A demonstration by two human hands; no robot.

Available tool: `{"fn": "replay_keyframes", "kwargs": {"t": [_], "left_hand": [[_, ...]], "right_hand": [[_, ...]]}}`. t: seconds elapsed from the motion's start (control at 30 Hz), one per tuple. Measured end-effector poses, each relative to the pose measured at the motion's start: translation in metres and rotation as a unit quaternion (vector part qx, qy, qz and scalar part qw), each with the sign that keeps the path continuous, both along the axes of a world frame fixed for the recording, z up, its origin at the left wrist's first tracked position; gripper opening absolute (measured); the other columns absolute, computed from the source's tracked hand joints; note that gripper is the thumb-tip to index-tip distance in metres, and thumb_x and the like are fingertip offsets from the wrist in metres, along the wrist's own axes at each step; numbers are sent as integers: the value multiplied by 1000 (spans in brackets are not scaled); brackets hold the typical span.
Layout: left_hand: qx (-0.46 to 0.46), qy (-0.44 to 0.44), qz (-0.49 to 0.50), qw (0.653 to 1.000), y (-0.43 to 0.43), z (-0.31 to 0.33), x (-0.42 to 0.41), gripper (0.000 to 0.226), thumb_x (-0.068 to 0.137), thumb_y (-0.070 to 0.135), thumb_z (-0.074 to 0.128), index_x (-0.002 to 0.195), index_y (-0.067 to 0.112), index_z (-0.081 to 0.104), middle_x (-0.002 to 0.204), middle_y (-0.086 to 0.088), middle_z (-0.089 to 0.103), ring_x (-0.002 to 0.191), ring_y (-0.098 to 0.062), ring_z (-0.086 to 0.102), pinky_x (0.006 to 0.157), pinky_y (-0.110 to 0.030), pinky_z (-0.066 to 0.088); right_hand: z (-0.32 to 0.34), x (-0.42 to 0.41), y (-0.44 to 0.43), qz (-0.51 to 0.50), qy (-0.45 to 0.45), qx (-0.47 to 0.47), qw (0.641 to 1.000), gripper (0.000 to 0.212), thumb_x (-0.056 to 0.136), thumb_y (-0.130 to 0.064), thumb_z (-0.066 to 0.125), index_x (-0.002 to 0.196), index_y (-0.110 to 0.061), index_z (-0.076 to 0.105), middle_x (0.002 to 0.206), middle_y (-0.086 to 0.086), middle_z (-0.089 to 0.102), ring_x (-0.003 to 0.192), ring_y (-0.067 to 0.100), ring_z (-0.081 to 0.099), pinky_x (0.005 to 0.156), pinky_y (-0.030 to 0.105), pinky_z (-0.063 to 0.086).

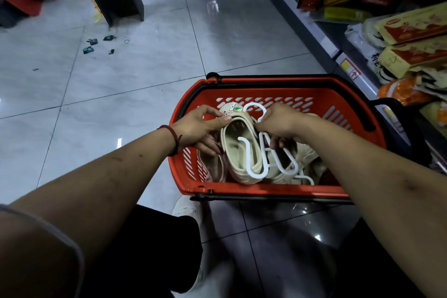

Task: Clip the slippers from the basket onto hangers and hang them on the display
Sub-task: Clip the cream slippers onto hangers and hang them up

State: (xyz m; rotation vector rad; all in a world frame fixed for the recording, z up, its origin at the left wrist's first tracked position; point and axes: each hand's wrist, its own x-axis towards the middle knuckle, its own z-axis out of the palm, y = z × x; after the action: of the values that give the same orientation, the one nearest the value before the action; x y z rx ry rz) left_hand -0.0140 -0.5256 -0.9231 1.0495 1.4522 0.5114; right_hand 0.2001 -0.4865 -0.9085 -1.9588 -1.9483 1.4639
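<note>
Head view: two hands fit a hanger to a slipper over the basket.

The beige slipper [239, 150] looks like moulded foam, so I judge it light, springy and a little slick. It is best held by the firm rim of its opening, not the soft toe. It sits inside the red basket [266, 192], on top of a pink slipper [215, 167] and other beige ones [307, 152]. The left hand [196, 128] pinches its upper edge near the toe, thumb on top and fingers curled beneath. The right hand [278, 123] is closed tight around the stem of the white hanger [263, 152], which lies across the slipper's opening. The thin plastic is probably stiff but could snap. Whether it has clipped on cannot be told.
</note>
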Motion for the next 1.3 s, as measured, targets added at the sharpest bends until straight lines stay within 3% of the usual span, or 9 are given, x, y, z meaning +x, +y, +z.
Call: {"fn": "replay_keyframes", "kwargs": {"t": [0.33,0.47,0.57,0.77,0.87,1.0,1.1,1.2,1.3], "left_hand": [[-4,-38,58,998,11,-4,15,55,82,39,79,123,18,48,86,-11,62,59,-23,62,73,-54,60],[40,-34,35,998,15,-2,23,33,85,26,77,113,22,61,80,-7,58,54,-11,51,57,-32,53],[59,-35,21,997,15,-1,26,21,89,32,73,107,23,70,83,-10,56,55,-11,50,58,-30,51],[77,-10,16,997,17,-7,22,14,96,36,63,108,35,72,84,-12,57,56,-13,50,60,-32,52],[91,2,14,996,19,-7,22,18,98,34,61,112,32,71,74,0,65,54,-10,55,58,-29,52],[123,10,12,992,21,-9,27,14,93,26,69,104,19,75,104,2,75,90,-18,73,79,-35,59],[160,20,14,987,25,-2,27,9,91,23,71,90,16,76,95,6,76,88,-11,71,74,-24,54],[249,73,33,965,37,4,25,21,86,31,75,69,19,74,83,-4,73,77,-12,68,70,-29,52],[287,139,70,945,47,10,21,20,67,47,80,71,28,73,112,-5,59,111,-11,57,87,-22,46]], "right_hand": [[-9,5,14,-32,-50,72,996,36,96,-32,61,77,-3,69,42,6,61,27,15,47,39,20,38],[-14,1,23,-99,-45,154,982,31,93,-31,66,80,-3,72,46,4,63,34,11,56,45,22,44],[-16,-3,33,-139,-42,189,971,28,91,-28,69,79,-3,71,43,2,60,30,9,53,43,19,40],[-15,-13,47,-154,19,97,983,26,88,-24,72,77,0,73,41,0,60,26,9,47,43,20,37],[-17,-16,51,-182,42,73,980,19,86,-16,74,85,3,74,49,4,63,32,13,47,47,25,39],[-18,-17,50,-216,68,97,969,19,85,-21,77,90,-4,71,73,8,67,70,25,66,65,33,51],[-12,-20,50,-218,128,126,959,17,87,-23,75,89,-7,71,87,8,70,88,27,68,85,40,55],[-5,-24,49,-217,192,165,943,23,89,-23,72,69,-14,66,74,2,68,75,20,65,79,36,53],[4,-28,47,-204,245,201,926,27,91,-23,70,65,-18,65,55,-10,61,56,10,56,68,32,49]]}}
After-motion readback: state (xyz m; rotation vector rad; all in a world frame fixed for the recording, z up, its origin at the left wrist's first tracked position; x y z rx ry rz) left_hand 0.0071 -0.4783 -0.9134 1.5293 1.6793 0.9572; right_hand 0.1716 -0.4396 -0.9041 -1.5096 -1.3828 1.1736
